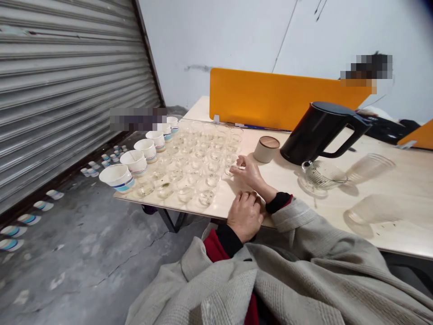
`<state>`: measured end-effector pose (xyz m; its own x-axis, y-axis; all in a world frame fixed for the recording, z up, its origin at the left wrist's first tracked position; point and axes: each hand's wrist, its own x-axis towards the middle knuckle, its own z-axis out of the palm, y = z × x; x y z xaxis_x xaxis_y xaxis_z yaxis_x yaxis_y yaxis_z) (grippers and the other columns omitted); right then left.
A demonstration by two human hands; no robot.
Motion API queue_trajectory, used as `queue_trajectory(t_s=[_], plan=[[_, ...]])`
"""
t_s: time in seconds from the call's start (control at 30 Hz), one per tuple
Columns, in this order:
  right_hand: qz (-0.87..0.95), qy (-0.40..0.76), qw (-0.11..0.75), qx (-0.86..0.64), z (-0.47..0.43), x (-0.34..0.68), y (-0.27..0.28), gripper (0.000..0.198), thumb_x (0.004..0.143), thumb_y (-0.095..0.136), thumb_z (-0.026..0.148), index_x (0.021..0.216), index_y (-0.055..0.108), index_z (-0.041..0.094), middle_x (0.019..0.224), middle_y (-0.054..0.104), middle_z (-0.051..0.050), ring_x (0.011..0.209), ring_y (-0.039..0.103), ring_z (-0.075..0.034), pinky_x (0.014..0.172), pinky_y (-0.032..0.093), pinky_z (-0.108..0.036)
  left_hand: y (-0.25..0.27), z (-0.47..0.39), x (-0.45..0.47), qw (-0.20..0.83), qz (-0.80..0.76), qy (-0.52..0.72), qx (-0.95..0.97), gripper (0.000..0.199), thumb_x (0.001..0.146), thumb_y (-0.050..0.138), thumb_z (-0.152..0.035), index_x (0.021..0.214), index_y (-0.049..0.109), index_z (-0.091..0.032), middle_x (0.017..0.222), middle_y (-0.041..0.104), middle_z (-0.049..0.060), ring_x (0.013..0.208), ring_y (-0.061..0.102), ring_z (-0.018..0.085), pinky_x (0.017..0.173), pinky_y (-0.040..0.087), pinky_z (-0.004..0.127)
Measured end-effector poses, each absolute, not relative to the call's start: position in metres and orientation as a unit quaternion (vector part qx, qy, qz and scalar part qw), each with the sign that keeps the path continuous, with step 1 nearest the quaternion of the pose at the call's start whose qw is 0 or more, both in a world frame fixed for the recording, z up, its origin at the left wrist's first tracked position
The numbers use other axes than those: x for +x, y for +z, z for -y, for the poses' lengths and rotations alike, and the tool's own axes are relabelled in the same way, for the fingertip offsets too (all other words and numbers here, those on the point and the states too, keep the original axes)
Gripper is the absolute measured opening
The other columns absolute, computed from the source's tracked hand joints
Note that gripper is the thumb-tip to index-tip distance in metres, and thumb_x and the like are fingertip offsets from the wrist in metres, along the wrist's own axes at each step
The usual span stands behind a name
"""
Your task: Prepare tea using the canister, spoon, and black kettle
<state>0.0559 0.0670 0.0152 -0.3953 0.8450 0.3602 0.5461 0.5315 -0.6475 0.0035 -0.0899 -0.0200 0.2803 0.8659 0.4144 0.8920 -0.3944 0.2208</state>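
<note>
Six white paper cups (145, 149) line the left end of a worktop (291, 180), beside rows of clear cups (185, 194) too overlapped to count. One canister (264, 151) and one black kettle (306, 135) stand right of centre. At centre, the right hand (249, 172)'s fingers grasp one clear cup (228, 170), upright, long axis vertical. The left hand (246, 216), lower centre, curls its fingers; I cannot tell what they hold.

A ribbed shutter (67, 90) adjoins the pale wall (219, 36) (scuffed); an orange divider (267, 97) crosses the counter (284, 178) above grey, cracked floor (101, 243).
</note>
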Motion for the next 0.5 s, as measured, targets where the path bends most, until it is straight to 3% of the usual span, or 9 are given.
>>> queue_trajectory(t_s=[0.1, 0.17, 0.27, 0.4, 0.5], plan=[[0.817, 0.202, 0.333, -0.425, -0.061, 0.056, 0.019, 0.043, 0.104, 0.070, 0.043, 0.138, 0.066, 0.018, 0.137, 0.067, -0.011, 0.117, 0.070, -0.026, 0.098, 0.062, -0.047, -0.021, 0.090, 0.003, 0.026, 0.548, -0.248, -0.799, 0.041, 0.101, 0.069, -0.039, 0.134, 0.069, -0.014, 0.140, 0.070, 0.015, 0.130, 0.060, 0.032, 0.121, 0.045, 0.051], [0.815, 0.199, 0.338, -0.427, -0.054, 0.062, 0.024, 0.044, 0.104, 0.071, 0.042, 0.141, 0.065, 0.018, 0.141, 0.066, -0.012, 0.120, 0.069, -0.027, 0.100, 0.062, -0.049, -0.021, 0.089, 0.003, 0.025, 0.548, -0.252, -0.798, 0.040, 0.100, 0.069, -0.038, 0.134, 0.069, -0.017, 0.141, 0.069, 0.015, 0.130, 0.061, 0.033, 0.120, 0.046, 0.052], [0.803, 0.193, 0.351, -0.440, -0.036, 0.084, 0.031, 0.046, 0.104, 0.071, 0.044, 0.141, 0.064, 0.018, 0.139, 0.066, -0.012, 0.119, 0.069, -0.027, 0.098, 0.063, -0.049, -0.020, 0.088, 0.001, 0.024, 0.550, -0.240, -0.800, 0.041, 0.101, 0.069, -0.041, 0.133, 0.069, -0.017, 0.140, 0.070, 0.015, 0.128, 0.062, 0.034, 0.118, 0.048, 0.052], [0.776, 0.190, 0.378, -0.468, 0.009, 0.142, 0.040, 0.054, 0.102, 0.066, 0.059, 0.142, 0.069, 0.022, 0.129, 0.074, -0.015, 0.110, 0.074, -0.031, 0.086, 0.068, -0.049, -0.020, 0.088, -0.001, 0.031, 0.550, -0.236, -0.801, 0.038, 0.104, 0.065, -0.039, 0.133, 0.068, -0.016, 0.139, 0.070, 0.016, 0.132, 0.061, 0.033, 0.122, 0.045, 0.052], [0.740, 0.161, 0.422, -0.498, 0.048, 0.204, 0.048, 0.051, 0.101, 0.062, 0.063, 0.130, 0.076, 0.024, 0.118, 0.079, -0.014, 0.095, 0.078, -0.031, 0.079, 0.068, -0.051, -0.021, 0.088, -0.002, 0.040, 0.545, -0.233, -0.805, 0.039, 0.104, 0.065, -0.037, 0.138, 0.065, -0.017, 0.143, 0.069, 0.014, 0.134, 0.061, 0.033, 0.124, 0.044, 0.053]])
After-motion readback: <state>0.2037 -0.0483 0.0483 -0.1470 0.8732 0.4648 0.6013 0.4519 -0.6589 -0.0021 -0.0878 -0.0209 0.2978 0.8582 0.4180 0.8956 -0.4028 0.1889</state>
